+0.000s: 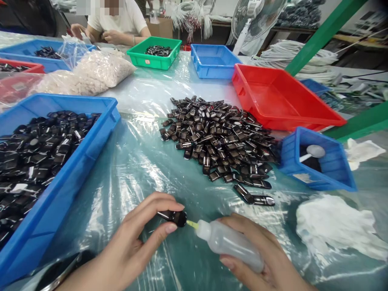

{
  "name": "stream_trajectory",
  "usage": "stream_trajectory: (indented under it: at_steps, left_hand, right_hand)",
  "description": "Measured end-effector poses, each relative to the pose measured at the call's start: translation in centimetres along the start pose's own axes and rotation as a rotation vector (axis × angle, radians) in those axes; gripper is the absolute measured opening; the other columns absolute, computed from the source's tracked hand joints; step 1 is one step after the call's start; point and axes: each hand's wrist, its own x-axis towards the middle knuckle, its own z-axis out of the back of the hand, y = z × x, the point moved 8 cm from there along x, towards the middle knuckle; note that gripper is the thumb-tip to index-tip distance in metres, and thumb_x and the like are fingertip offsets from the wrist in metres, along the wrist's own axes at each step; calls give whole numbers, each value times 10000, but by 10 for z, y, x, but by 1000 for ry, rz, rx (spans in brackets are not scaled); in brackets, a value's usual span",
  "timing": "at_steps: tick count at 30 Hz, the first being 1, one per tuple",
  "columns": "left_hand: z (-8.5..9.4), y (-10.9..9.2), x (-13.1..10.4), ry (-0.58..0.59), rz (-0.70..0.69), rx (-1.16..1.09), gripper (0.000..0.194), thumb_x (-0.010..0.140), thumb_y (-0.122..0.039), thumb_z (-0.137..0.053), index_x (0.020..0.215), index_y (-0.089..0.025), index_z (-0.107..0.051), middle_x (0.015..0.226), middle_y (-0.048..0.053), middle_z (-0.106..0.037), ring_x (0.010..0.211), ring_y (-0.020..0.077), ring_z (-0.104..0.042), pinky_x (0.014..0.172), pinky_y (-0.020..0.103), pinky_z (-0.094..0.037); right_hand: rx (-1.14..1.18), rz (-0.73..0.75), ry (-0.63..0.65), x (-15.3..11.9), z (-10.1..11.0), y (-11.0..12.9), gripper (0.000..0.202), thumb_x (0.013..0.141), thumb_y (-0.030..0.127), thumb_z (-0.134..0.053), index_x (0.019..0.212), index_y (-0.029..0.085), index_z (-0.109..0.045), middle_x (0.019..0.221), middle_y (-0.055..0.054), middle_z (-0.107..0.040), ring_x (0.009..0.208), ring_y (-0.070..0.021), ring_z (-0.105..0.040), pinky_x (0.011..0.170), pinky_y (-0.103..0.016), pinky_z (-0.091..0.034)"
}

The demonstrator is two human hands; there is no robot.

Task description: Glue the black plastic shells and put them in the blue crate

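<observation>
Between the thumb and fingers of my left hand (145, 234) is a small glossy black plastic piece (172, 217), its round end facing right. My right hand (257, 246) grips a translucent squeeze bottle (232, 244) lying on a slant. The bottle's thin yellow-green nozzle tip (192, 224) is at the round end of the black piece; whether it touches I cannot tell. Beyond both hands a heap of similar dark pieces (218, 137) spreads over the plastic-covered table (133, 161). Two loose pieces (254, 197) lie at the heap's near edge.
At left, a large blue bin (100, 133) holds many black pieces. To the right are a small blue bin (321, 178) with a scoop (315, 151), a white cloth (336, 226) and a red tray (287, 97). Farther back, a person (118, 24) sits behind a green bin (154, 60) and bagged parts (103, 68).
</observation>
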Motion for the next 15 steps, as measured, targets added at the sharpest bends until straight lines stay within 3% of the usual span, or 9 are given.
stream_trajectory:
  at_steps: [11, 15]
  left_hand:
    - [-3, -3, -2, 35, -28, -23, 296, 966, -193, -481, 1149, -416, -544, 1137, -29, -583, 1108, 190, -544, 875, 253, -480]
    - [7, 1, -2, -99, 28, -21, 198, 967, -276, -481, 1109, -377, -574, 1134, -18, -598, 1094, 210, -543, 846, 266, -478]
  right_hand:
    - [-22, 168, 40, 10, 1, 10, 325, 806, 282, -701, 1099, 319, -564, 870, 5, -673, 708, -172, -664, 561, -236, -536]
    - [-17, 149, -9, 6, 7, 7, 300, 814, 289, -678, 1094, 331, -578, 868, 1, -676, 689, -179, -661, 528, -241, -538]
